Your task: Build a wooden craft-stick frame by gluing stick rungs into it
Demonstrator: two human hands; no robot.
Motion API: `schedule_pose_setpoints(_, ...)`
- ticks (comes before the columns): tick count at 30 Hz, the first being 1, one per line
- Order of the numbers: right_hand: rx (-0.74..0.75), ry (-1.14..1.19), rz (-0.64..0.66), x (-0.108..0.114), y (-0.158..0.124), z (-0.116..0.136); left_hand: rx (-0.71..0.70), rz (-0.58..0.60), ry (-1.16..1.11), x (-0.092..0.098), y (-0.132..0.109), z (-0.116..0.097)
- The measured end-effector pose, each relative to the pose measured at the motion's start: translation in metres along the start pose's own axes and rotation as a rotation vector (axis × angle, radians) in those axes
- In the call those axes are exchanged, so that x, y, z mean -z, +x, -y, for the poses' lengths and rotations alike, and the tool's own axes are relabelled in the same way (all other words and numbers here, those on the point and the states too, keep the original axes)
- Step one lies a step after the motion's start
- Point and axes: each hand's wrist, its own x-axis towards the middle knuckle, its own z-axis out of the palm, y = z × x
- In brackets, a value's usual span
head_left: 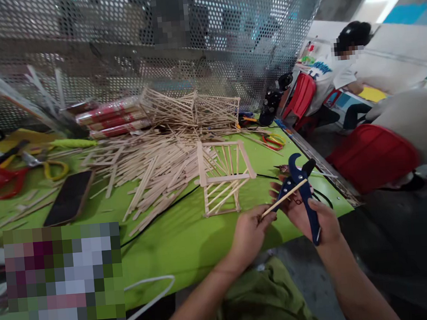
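Your left hand [249,232], fingertips pinching a slim wooden stick [285,198]; your right hand [326,220], half-curled round blue cutters [306,193]; near edge of green table [191,248], smooth surface leftward.

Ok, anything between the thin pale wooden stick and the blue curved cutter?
Nothing visible. The thin pale wooden stick in the left hand crosses in front of the blue cutter in the right hand; contact is unclear.

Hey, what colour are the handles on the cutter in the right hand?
The cutter handles are dark blue, seen best in the head view.
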Motion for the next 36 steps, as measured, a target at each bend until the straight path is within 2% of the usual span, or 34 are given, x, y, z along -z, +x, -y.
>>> schedule_pose_setpoints(2,-0.071,-0.038,0.059,0.000,0.004,-0.003,0.021,0.013,0.018,-0.001,-0.002,0.005)
schedule_pose_setpoints(9,-0.186,-0.064,0.123,0.014,0.005,0.007,0.114,-0.014,0.035,0.002,-0.004,0.013)
schedule_pose_setpoints(14,-0.065,-0.023,-0.042,0.004,0.002,0.003,0.103,0.012,0.037,-0.002,-0.004,0.011)
schedule_pose_setpoints(17,-0.017,-0.091,-0.121,-0.006,0.004,-0.003,0.133,0.044,0.027,-0.003,-0.006,0.008)
schedule_pose_setpoints(19,0.037,-0.148,-0.138,-0.006,0.005,-0.002,0.112,0.024,0.008,0.000,-0.007,0.005)
schedule_pose_setpoints(23,0.042,-0.266,-0.045,0.009,0.004,0.011,0.059,-0.034,-0.018,0.014,-0.008,-0.001)
schedule_pose_setpoints(25,0.000,-0.350,-0.007,0.021,0.003,0.018,0.070,-0.022,-0.010,0.019,-0.009,-0.004)
schedule_pose_setpoints(28,-0.016,-0.482,-0.017,0.032,0.001,0.027,0.067,-0.001,0.009,0.025,-0.011,-0.005)
schedule_pose_setpoints(31,-0.014,-0.566,-0.020,0.036,0.001,0.032,0.043,-0.007,0.056,0.029,-0.015,-0.006)
schedule_pose_setpoints(36,-0.090,-0.618,0.051,0.031,0.003,0.035,0.017,0.012,0.209,0.037,-0.022,-0.008)
